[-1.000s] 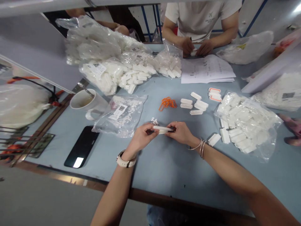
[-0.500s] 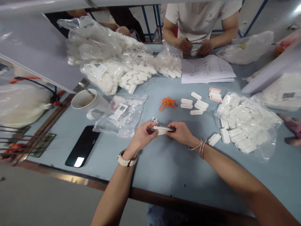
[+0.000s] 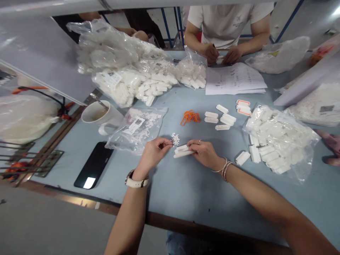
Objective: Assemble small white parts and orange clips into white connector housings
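Note:
My right hand (image 3: 205, 152) is wrapped round the end of white plastic pieces (image 3: 182, 151), which it holds over the blue table. Beside their left end, my left hand (image 3: 156, 152) has thumb and forefinger pinched at the edge of a small pile of tiny white parts (image 3: 175, 138); what is between those fingertips is too small to name. Orange frames (image 3: 190, 117) lie in a heap beyond the pile. To their right are several white casings (image 3: 211, 117), and two casings with orange edging (image 3: 243, 107) lie further right.
A bag of white casings (image 3: 281, 138) lies right. At the left are a phone (image 3: 93, 165), a mug (image 3: 97, 115) and a bag of small parts (image 3: 138, 127). Across the table (image 3: 191, 191), a person's hands (image 3: 221, 55) work behind papers (image 3: 235, 79).
My left hand has let go of the white pieces and moved left to the pile of tiny parts. The pieces stay in my right hand, now turned and lower.

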### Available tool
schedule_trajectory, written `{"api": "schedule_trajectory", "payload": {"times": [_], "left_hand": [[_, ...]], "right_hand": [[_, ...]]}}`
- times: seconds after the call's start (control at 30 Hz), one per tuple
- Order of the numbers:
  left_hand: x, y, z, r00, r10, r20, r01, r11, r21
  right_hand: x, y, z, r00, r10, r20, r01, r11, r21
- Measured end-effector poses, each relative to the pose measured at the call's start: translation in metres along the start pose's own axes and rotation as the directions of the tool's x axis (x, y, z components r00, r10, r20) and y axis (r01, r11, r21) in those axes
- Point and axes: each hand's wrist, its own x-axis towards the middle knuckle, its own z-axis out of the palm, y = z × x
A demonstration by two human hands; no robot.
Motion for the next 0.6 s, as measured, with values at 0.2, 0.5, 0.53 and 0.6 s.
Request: {"api": "schedule_trajectory", "payload": {"times": [0.2, 0.5, 0.53, 0.6], "left_hand": [[0.000, 0.012, 0.005, 0.998, 0.044, 0.043, -0.050, 0.984, 0.168], [-0.001, 0.023, 0.003, 0.992, -0.052, 0.114, 0.031, 0.983, 0.182], [-0.002, 0.023, 0.002, 0.992, -0.070, 0.107, 0.053, 0.987, 0.151], [-0.002, 0.023, 0.000, 0.990, -0.106, 0.097, 0.102, 0.994, 0.043]], "right_hand": [[0.004, -0.002, -0.002, 0.997, 0.080, 0.008, -0.081, 0.993, 0.084], [0.012, -0.009, -0.011, 0.959, 0.256, 0.119, -0.269, 0.956, 0.116], [0.012, -0.009, -0.012, 0.955, 0.266, 0.130, -0.281, 0.952, 0.117], [0.013, -0.010, -0.013, 0.946, 0.288, 0.147, -0.307, 0.943, 0.128]]}}
